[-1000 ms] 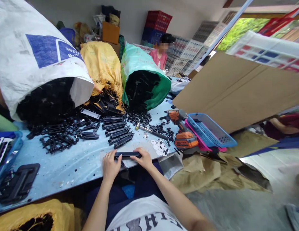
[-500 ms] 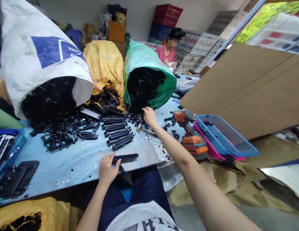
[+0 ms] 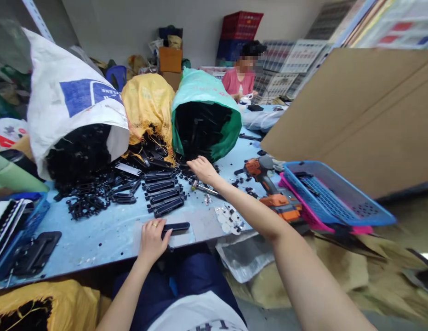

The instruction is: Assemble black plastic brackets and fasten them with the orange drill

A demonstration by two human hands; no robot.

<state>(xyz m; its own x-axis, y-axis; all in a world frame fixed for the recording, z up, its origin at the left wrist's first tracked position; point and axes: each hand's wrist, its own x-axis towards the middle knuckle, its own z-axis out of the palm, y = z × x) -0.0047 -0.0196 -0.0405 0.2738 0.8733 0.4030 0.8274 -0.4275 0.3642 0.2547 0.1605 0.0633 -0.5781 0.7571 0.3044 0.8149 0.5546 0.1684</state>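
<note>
My left hand (image 3: pixel 153 239) is closed on one end of a long black plastic bar (image 3: pixel 177 226) at the table's near edge. My right hand (image 3: pixel 203 171) reaches forward to the small black parts in front of the green sack (image 3: pixel 236 138). Its fingertips are bent together low over them, and what they hold, if anything, cannot be made out. Just below that hand lies a metal tool with a yellowish tip (image 3: pixel 195 185). A row of similar black plastic pieces (image 3: pixel 165 193) lies between my hands. Right of them are white discs (image 3: pixel 229 219).
A white sack (image 3: pixel 44 92) and a yellow sack (image 3: pixel 145 92) spill black parts onto the blue table (image 3: pixel 103 239). To the right are an orange cordless drill (image 3: pixel 279 207) and a blue basket (image 3: pixel 358 204). A person in pink (image 3: pixel 234 80) sits at the back.
My right hand has shifted slightly left along the small parts, its fingers now lower. My left hand stays on the black bar. The view has turned a little.
</note>
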